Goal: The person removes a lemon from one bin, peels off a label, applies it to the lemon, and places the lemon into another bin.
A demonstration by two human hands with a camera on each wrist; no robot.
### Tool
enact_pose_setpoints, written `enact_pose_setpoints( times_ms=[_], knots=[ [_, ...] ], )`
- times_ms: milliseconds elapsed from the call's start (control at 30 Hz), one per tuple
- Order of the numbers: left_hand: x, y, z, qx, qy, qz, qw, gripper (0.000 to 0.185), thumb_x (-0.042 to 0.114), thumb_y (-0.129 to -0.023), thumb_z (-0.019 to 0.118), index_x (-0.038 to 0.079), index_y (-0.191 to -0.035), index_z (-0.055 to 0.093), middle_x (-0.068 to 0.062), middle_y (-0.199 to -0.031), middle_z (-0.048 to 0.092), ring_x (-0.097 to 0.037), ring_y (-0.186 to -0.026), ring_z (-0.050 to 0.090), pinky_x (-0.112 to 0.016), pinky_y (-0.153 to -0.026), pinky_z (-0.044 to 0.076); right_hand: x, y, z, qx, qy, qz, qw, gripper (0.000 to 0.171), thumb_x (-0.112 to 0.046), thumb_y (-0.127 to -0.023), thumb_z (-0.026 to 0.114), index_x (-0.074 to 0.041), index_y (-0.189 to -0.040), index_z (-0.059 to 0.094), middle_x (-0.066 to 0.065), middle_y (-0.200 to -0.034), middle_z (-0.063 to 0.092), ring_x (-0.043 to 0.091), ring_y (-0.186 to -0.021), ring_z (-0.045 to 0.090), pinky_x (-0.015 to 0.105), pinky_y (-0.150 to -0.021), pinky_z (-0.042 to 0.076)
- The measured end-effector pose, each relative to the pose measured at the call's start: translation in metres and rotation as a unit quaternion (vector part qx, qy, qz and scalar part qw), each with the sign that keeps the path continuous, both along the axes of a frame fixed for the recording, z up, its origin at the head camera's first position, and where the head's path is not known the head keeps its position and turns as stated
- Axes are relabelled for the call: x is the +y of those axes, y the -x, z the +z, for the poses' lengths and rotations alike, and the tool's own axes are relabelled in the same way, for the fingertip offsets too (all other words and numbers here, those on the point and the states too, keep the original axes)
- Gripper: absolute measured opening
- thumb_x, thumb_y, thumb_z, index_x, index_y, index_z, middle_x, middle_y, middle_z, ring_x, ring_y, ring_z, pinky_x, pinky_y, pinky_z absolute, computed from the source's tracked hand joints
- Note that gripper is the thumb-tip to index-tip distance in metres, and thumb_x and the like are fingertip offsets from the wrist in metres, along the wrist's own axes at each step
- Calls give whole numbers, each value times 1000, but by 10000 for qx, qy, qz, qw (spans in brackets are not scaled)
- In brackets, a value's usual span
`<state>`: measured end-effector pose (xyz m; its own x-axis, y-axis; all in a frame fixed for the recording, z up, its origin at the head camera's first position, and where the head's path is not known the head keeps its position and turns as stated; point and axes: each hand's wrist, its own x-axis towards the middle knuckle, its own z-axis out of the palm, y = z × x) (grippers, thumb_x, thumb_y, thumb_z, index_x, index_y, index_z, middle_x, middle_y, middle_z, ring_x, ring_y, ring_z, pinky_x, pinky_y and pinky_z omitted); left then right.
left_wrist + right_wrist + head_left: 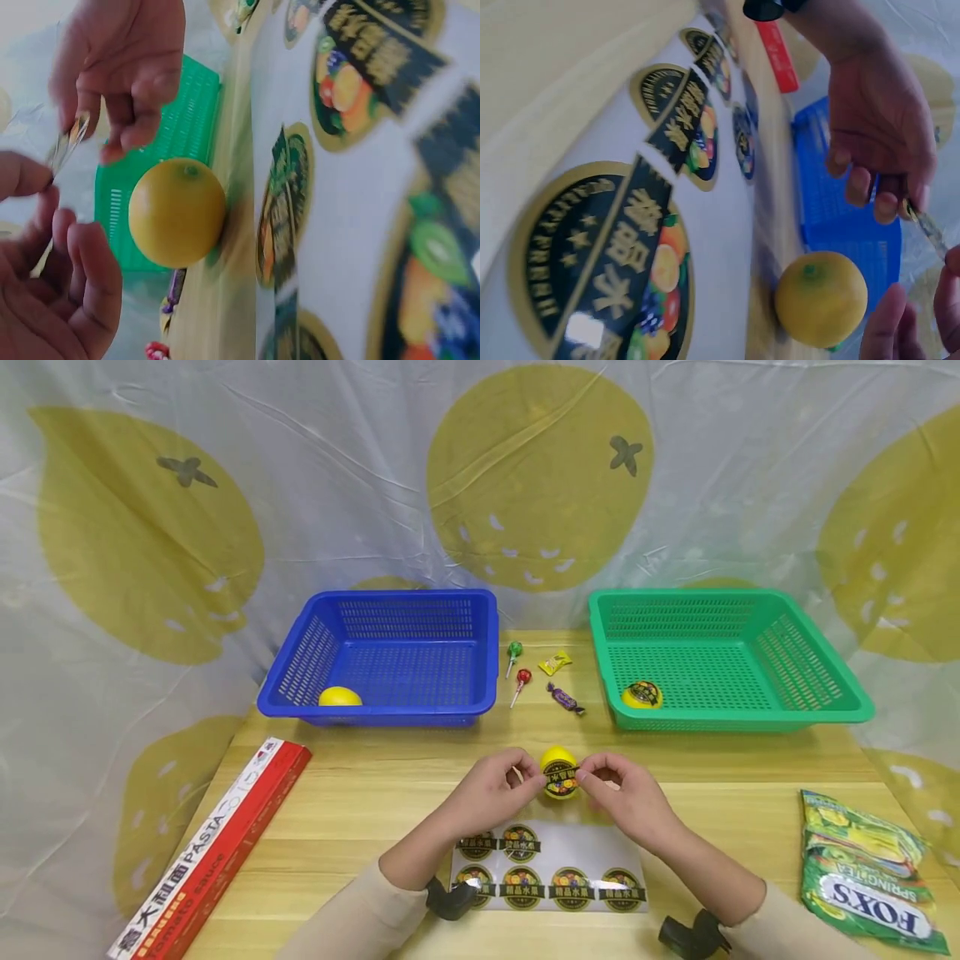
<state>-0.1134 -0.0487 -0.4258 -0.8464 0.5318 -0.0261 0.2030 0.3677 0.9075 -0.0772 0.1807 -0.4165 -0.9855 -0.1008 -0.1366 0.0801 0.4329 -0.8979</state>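
A round yellow fruit (pixel 557 754) with a small green stem mark rests on the wooden table. Just above it in the head view, a round black-and-gold sticker (pixel 561 779) with a banner and fruit picture is stretched between both hands. My left hand (pixel 498 789) pinches one end of the banner between thumb and forefinger. The other end is pinched by my right hand (pixel 626 793). Both wrist views show the sticker (pixel 69 142) edge-on, apart from the fruit (pixel 821 300). Beneath my forearms lies a white sheet (pixel 551 860) with several of the same stickers.
At the back left stands a blue basket (pixel 412 710) holding a yellow fruit (pixel 340 697). A green basket (pixel 742 718) at the right holds a stickered fruit (pixel 642 695). Lollipops (pixel 522 677) and wrapped sweets (pixel 564 698) lie between. A pasta box (pixel 217 843) and FOX'S bag (pixel 862 877) flank the sheet.
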Motion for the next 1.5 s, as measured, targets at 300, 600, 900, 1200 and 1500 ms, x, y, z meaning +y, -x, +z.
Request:
enact_pose_setpoints(
  times_ms=[300, 600, 900, 1200, 1500],
  knots=[
    [21, 14, -15, -1020, -74, 1030, 9894, 18, 29, -99, 62, 12, -96, 68, -4, -108, 72, -12, -65, 59, -25, -55, 46, -3, 25, -13, -590, -274, -432, 9969, 26, -25, -101, 59, -1, -103, 70, 20, -123, 70, 30, -104, 67, 28, -77, 48],
    [28, 20, -24, -1496, 21, 1157, 9820, 20, 28, -99, 63, 8, -96, 66, -8, -100, 70, -18, -60, 60, -25, -52, 46, -6, 29, -23, -1247, 568, -457, 9895, 20, -17, -100, 57, -2, -88, 58, 14, -111, 64, 16, -83, 66, 30, -77, 62],
    [29, 20, -27, -1803, -473, 1103, 9763, 23, 24, -100, 63, 1, -99, 66, -10, -99, 65, -20, -66, 68, -33, -65, 62, -5, 31, -28, -1426, 885, -466, 9847, 22, -14, -102, 53, 7, -103, 59, 17, -114, 60, 18, -93, 69, 33, -85, 62],
    [27, 22, -22, -1780, -981, 1134, 9725, 23, 22, -102, 62, -2, -104, 62, -22, -121, 66, -31, -86, 76, -39, -81, 63, -6, 31, -22, -1148, 1142, -506, 9855, 26, -13, -103, 55, 11, -112, 58, 28, -132, 57, 21, -103, 69, 31, -88, 61],
    [18, 16, 13, -751, -1661, 1144, 9766, 18, 16, -99, 66, 1, -100, 56, -14, -143, 56, -31, -114, 64, -37, -83, 62, -15, 29, 16, 217, 812, -492, 9952, 21, -16, -100, 64, 5, -102, 61, 24, -140, 61, 34, -132, 60, 22, -90, 57]
  ],
)
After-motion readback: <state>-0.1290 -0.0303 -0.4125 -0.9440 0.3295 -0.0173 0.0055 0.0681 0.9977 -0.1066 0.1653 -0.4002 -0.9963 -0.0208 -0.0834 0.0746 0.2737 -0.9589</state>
